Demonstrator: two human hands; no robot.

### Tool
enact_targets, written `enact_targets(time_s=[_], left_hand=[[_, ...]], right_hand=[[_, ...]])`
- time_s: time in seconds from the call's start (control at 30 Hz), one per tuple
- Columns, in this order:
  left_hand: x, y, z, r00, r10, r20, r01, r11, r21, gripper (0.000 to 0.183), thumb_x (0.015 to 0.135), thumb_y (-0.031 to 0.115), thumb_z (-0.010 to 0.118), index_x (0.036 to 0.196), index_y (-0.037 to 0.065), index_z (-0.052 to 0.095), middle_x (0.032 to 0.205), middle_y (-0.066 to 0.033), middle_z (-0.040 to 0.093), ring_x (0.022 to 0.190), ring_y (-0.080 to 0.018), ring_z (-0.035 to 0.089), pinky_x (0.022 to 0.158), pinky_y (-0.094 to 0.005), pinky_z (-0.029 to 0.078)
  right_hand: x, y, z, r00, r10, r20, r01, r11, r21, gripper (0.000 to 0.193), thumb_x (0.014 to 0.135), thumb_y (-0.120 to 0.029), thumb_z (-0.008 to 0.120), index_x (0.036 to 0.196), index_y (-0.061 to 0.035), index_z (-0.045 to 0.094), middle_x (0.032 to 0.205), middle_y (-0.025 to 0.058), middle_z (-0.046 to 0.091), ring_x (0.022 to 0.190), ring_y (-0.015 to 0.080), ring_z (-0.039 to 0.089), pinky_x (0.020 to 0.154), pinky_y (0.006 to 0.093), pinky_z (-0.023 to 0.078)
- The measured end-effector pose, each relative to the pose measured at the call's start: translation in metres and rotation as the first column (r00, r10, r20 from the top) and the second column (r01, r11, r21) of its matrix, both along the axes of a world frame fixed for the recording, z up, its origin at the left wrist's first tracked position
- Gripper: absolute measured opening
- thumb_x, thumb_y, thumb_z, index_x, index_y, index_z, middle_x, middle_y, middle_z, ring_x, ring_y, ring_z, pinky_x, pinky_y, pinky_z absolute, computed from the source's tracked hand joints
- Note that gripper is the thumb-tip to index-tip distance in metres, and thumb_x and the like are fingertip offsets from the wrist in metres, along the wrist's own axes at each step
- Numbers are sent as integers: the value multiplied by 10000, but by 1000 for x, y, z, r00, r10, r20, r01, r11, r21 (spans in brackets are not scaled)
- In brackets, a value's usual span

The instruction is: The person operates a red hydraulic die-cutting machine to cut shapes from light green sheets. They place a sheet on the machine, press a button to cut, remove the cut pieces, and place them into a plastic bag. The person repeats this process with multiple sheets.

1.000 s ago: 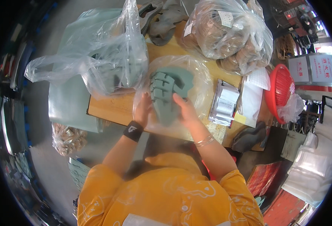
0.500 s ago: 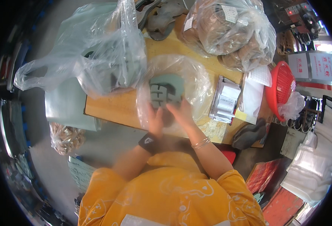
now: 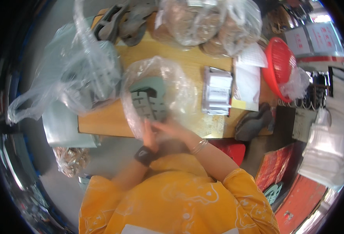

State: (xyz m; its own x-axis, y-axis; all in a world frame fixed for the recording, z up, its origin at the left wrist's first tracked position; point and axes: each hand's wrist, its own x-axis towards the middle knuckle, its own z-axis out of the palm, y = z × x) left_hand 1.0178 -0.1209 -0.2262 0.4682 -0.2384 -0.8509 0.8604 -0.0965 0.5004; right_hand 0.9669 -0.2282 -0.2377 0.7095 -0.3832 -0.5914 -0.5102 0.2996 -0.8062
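Note:
On the yellow-topped table (image 3: 179, 58), a clear plastic bag (image 3: 183, 87) spreads around a small group of grey-green flat pieces (image 3: 152, 84). The nearer pieces have dark slot-like cuts across them. At their near edge is my left hand (image 3: 150, 136), fingers stretched away from me, with a dark band on the wrist. My right hand (image 3: 174, 129) comes in beside it, fingers stretched to the left toward my left hand. Both hands look open, touching or almost touching the lower end of the pieces; blur and the bag film hide the exact contact.
A large clear bag of grey-green pieces (image 3: 86, 74) lies left. Another bag with brown pieces (image 3: 207, 23) sits at the back. Dark sole-shaped pieces (image 3: 133, 25) lie far left. Right are a stack of papers (image 3: 217, 91), a red basket (image 3: 275, 62) and a dark sole-like piece (image 3: 254, 123).
My hands have drawn closer together and nearer to me, from the sides of the pieces to their near end. The view has shifted, so the table items appear moved leftward.

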Motion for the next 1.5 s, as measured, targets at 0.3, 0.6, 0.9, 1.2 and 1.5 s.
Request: enact_targets(time_s=[0.3,0.6,0.9,1.2,1.5], left_hand=[[8,28,76,-306,-731,610,866,52,497,414,935,232,495,1221,-66,513,1236,-210,547,1167,-304,510,984,-378,387],[-190,-225,163,-237,-338,911,963,-207,174,392,929,137,481,1261,-73,469,1271,-183,519,1173,-278,507,1010,-368,372],[-617,-228,157,-454,-450,769,637,-768,-73,636,927,232,565,1387,-92,268,1390,-201,389,1269,-237,405,1044,-314,320],[-619,-239,181,-764,-282,580,148,-952,-269,678,763,117,709,1333,-70,393,1206,-123,562,1061,-179,558,966,-309,401],[-547,-186,205,-561,-441,701,289,-898,-333,625,736,120,744,1281,-15,469,1246,-67,535,1118,-135,498,986,-298,379]], right_hand=[[-97,-21,115,856,515,-36,-409,634,-656,323,689,-252,706,955,-83,639,947,157,639,935,336,607,823,412,490],[-487,-17,221,555,-741,378,463,-102,-880,342,770,-129,669,1094,-63,582,1028,139,603,979,331,567,870,411,453],[-745,90,231,-92,-982,-166,640,69,-765,698,801,-468,625,1244,56,499,1250,272,511,1192,356,481,1004,394,381],[-743,116,246,456,-745,-486,638,655,-406,862,651,-492,780,1232,60,463,1063,185,618,977,330,595,860,369,470],[-661,140,269,223,-938,-264,773,335,-538,665,602,-234,820,1143,5,516,970,195,633,857,318,622,790,356,490]])
